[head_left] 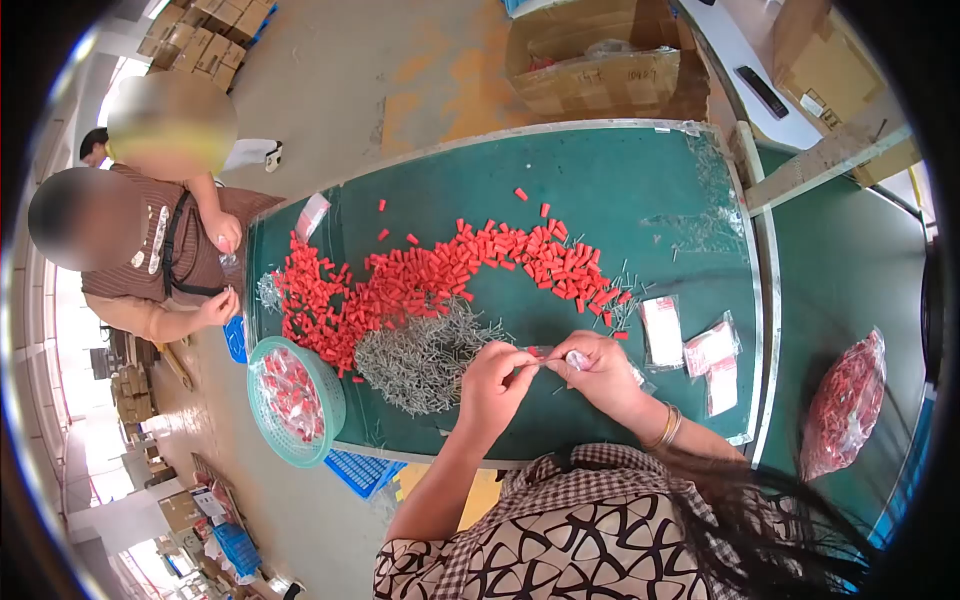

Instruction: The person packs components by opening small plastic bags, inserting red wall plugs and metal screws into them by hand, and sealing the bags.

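Observation:
My left hand point(494, 388) and my right hand point(608, 378) meet over the near edge of the green table. Both are closed, with a small clear plastic bag point(577, 360) pinched between them; a bit of red shows at its left end. The bag's contents are mostly hidden by my fingers. Just left of my left hand lies a heap of thin grey metal screws or nails point(418, 362). Beyond it, small red tapered plastic plugs point(430, 270) spread in a long band across the table. More loose metal pieces point(622, 290) lie past my right hand.
Flat packets point(661, 332) lie on the table point(600, 180) at right. A mint basket point(334, 400) of filled bags stands at the left corner. A bulging bag of red pieces point(845, 405) lies far right. Across the left end, a person point(150, 230) handles small items. A cardboard box point(600, 85) sits behind.

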The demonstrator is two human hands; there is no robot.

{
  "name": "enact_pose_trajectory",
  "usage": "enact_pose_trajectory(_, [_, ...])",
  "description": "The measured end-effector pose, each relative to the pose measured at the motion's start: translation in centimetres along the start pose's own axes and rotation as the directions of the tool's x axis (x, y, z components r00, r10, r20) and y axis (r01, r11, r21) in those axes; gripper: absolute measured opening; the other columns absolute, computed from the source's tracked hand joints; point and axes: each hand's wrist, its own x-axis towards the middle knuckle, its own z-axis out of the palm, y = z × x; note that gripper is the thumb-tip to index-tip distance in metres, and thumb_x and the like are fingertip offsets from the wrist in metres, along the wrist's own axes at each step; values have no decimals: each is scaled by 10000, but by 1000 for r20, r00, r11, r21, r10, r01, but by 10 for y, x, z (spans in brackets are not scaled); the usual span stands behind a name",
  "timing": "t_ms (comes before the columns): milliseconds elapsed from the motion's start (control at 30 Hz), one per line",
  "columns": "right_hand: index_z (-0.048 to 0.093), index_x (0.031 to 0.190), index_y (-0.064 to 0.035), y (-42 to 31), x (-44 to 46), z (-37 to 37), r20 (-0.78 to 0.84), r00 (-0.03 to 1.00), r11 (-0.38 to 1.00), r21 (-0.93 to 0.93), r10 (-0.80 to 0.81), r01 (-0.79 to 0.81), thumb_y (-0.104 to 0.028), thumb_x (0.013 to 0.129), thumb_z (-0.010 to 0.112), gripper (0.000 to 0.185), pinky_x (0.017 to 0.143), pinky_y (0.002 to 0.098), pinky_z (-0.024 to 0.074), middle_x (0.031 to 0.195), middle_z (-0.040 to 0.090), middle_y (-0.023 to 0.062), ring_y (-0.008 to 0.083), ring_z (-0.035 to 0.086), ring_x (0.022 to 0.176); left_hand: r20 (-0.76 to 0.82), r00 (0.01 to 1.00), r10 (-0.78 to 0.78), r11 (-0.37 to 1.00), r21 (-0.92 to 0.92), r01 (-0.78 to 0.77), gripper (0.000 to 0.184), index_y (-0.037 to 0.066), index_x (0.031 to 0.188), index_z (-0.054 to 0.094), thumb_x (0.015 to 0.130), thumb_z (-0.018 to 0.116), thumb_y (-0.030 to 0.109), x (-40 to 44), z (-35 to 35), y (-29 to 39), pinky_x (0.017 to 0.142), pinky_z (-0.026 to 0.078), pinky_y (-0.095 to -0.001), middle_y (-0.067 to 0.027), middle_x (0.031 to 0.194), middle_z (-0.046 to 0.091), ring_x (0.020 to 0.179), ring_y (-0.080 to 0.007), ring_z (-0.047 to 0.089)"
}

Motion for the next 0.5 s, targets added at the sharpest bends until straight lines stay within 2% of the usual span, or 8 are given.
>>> enact_pose_trajectory(33, [689, 856, -14, 1, 0, 1, 4, 999, 998, -51, -35, 35, -38, 850, 699, 27, 553, 238, 490, 831, 592, 37, 99, 581, 690, 0, 1000, 6, 1000, 24, -6, 110, 34, 859, 679, 771, 725, -12, 0, 1, 1, 575, 453, -269, -53, 844, 590, 666, -155, 577])
enact_pose_trajectory(133, [698, 851, -19, -5, 1, 2, 1, 1000, 997, -78, -5, 5, -48, 854, 692, 30, 555, 247, 483, 827, 592, 47, 106, 583, 673, -6, 998, 57, 997, 48, -56, 103, 31, 856, 678, 772, 721, -10, 0, 4, -2, 574, 454, -290, -67, 823, 593, 667, -182, 585])
enact_pose_trajectory(233, [699, 860, -13, -13, 0, 3, 42, 990, 990, 38, 133, -134, -50, 868, 676, 45, 543, 237, 475, 816, 582, 43, 99, 578, 640, -13, 997, 71, 996, 52, -71, 97, 33, 852, 676, 775, 716, -8, -1, 5, -9, 578, 453, -305, -77, 802, 598, 681, -200, 591])
enact_pose_trajectory(333, [697, 848, 3, -6, -1, 9, -9, 987, 976, 154, 158, -154, -42, 872, 668, 59, 529, 224, 469, 818, 571, 35, 91, 566, 595, -51, 996, 73, 997, 29, -72, 86, 33, 852, 675, 781, 709, -2, -6, -1, -14, 586, 456, -312, -78, 781, 599, 687, -214, 595])
enact_pose_trajectory(367, [682, 851, 8, -10, 0, 6, 41, 985, 980, 95, 169, -172, -42, 883, 657, 64, 502, 215, 460, 772, 560, 15, 81, 556, 565, -12, 999, 46, 998, 38, -46, 74, 28, 857, 675, 792, 701, 7, -9, -8, -16, 593, 458, -310, -87, 792, 608, 695, -229, 597])
enact_pose_trajectory(433, [666, 902, -6, 4, 1, 5, 89, 935, 910, 217, 343, -354, -42, 891, 649, 41, 483, 215, 456, 723, 555, -1, 74, 549, 554, -108, 993, 36, 999, 33, -33, 48, 30, 857, 680, 814, 689, 11, -17, -22, -24, 586, 454, -292, -57, 758, 606, 659, -177, 582])
enact_pose_trajectory(500, [665, 934, -23, 10, 4, -3, 144, 914, 840, 359, 380, -406, -71, 903, 644, 61, 512, 224, 500, 757, 590, 13, 77, 554, 599, -289, 934, -212, 974, 20, 227, 42, 36, 877, 676, 836, 680, 34, -32, -53, -30, 580, 453, -273, -40, 772, 615, 648, -150, 582])
